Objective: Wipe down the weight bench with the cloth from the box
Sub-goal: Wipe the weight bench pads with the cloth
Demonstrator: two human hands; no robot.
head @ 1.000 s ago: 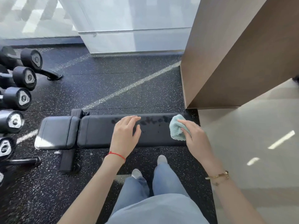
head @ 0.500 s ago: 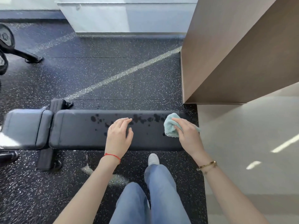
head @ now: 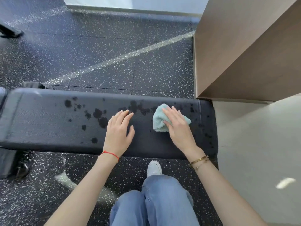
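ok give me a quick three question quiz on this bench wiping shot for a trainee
1. True or false: the left hand holds the cloth.
2. Where do most of the dark wet spots lie relative to the cloth? A) to its left B) to its right C) under the shoe
3. Fill in: the right hand presses the cloth onto the ____.

Key:
1. False. The right hand has it, while the left rests flat on the bench pad.
2. A
3. bench pad
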